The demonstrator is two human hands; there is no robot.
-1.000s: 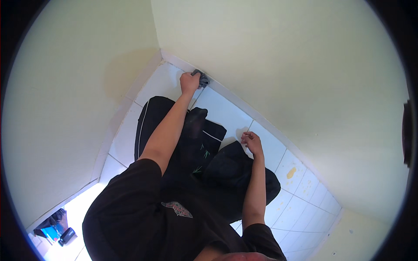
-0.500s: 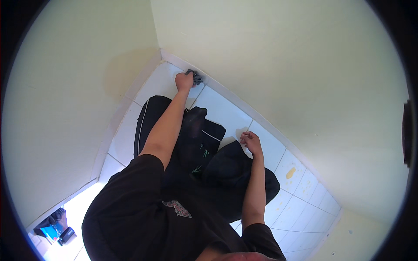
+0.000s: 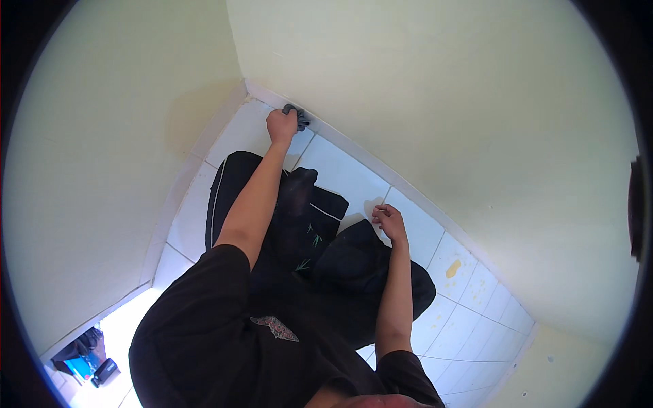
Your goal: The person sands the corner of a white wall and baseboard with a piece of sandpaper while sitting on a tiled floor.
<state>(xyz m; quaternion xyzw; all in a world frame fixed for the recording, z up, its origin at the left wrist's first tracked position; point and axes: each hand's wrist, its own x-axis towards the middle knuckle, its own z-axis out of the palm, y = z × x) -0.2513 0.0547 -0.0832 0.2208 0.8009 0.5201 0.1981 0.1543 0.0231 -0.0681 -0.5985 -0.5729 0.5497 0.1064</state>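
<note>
Reaching forward, my left hand [image 3: 281, 126] is closed round a crumpled dark grey cloth [image 3: 297, 117]. The cloth is pressed to the pale baseboard [image 3: 333, 132] near the corner where two walls meet. My right hand [image 3: 388, 221] is beside my right knee, above the white tiled floor [image 3: 347, 166]. Its fingers are loosely bent and apart, with nothing seen in them. My legs in dark trousers [image 3: 326, 251] are folded beneath me between the two arms.
Cream walls [image 3: 422, 88] rise ahead and at the left [image 3: 115, 156]. A yellowish stain [image 3: 454, 269] marks the tiles to the right, with smaller spots around it. At the lower left, beside a bright opening, lie a black object [image 3: 105, 372] and a blue item [image 3: 83, 366].
My left hand and the cloth have slid slightly along the baseboard toward the corner. My right hand keeps its place by the knee. The whole view has shifted a little.
</note>
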